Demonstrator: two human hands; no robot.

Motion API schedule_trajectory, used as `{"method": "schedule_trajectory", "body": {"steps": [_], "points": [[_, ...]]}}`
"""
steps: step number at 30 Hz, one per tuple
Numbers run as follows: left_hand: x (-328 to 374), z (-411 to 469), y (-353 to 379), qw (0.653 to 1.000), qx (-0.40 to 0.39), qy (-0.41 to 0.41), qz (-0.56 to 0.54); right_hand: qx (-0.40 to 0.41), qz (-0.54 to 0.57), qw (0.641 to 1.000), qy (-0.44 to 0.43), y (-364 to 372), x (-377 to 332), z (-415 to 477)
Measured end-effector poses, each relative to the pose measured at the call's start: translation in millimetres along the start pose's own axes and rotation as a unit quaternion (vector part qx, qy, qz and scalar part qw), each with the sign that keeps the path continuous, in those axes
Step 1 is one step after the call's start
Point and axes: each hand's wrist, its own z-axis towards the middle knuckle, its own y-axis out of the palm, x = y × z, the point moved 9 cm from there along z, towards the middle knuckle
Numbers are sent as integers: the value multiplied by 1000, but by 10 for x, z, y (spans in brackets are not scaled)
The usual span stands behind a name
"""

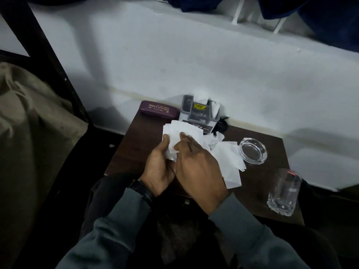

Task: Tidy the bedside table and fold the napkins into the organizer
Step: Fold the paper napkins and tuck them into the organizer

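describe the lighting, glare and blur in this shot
Head view: dim, bluish light, soft shadows across the white wall; head view: the white paper napkin gripped by the left hand is brightest; head view: faint highlights on the clear glass ashtray and clear glass tumbler, no harsh glare; head view: wide-angle bend at the edges, grey sleeves soft.

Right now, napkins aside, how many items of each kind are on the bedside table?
Purple spectacle case: 1
Grey organizer: 1
Glass ashtray: 1
Drinking glass: 1
Black cord: 1
Total: 5
Left out: the napkin in the left hand, loose napkins.
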Motion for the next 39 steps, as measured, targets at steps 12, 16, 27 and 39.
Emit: {"method": "schedule_trajectory", "body": {"steps": [12,16,27,39], "points": [[8,39,5,999,-20,14,41,-9,95,995,-36,29,29,-86],[204,56,-126,994,39,95,38,138,244,944,178,-179,959,-286],[302,20,-206,987,71,138,48,-119,-44,970,208,581,1679,-479],[256,88,-236,985,78,131,85,-89,-13,982,168,624,1638,-502]]}}
